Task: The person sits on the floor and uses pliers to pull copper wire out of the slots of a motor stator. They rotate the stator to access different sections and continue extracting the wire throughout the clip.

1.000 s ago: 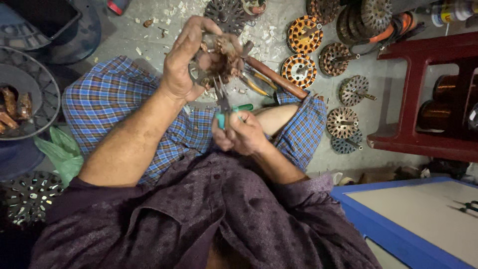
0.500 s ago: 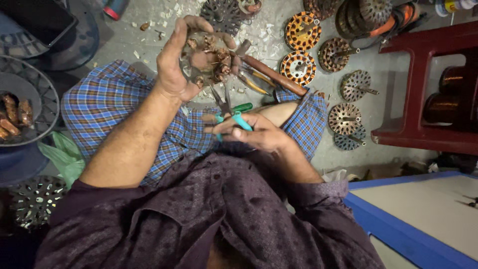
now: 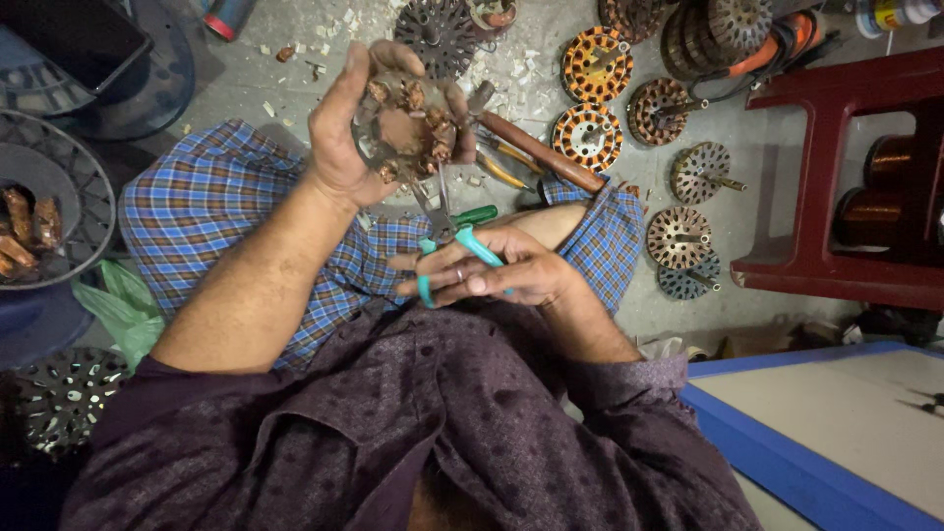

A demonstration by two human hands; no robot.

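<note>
A person seated on a grey concrete floor [image 3: 295, 69] in a blue checked wrap grips a round motor stator wound with copper wire [image 3: 405, 128] in the left hand [image 3: 344, 147], fingers curled around its rim and thumb side pressed against its near edge, holding it up at about 12 o'clock from the lap. The right hand [image 3: 501, 275], at 5 o'clock from the stator, is closed around the teal-handled cutting pliers [image 3: 447, 231], fingers wrapped over the grips, the steel nose pointing up to the stator's lower edge; whether the tips bite a wire cannot be told.

At 2 o'clock from the stator, two orange-insulated wound stators [image 3: 590, 98] lie flat on the floor, one above the other. Just beside them, toward 3 o'clock, a wooden-handled tool [image 3: 536, 152] lies slanted. Further right, bare metal rotor discs with shafts [image 3: 688, 206] sit in a loose column, near a dark red plastic stool [image 3: 836, 167] sheltering copper wire spools [image 3: 890, 162]. At 9 o'clock, a dark wire fan guard [image 3: 88, 206] holds scraps of old copper [image 3: 25, 221]. A blue-edged board [image 3: 787, 452] lies at 4 o'clock.
</note>
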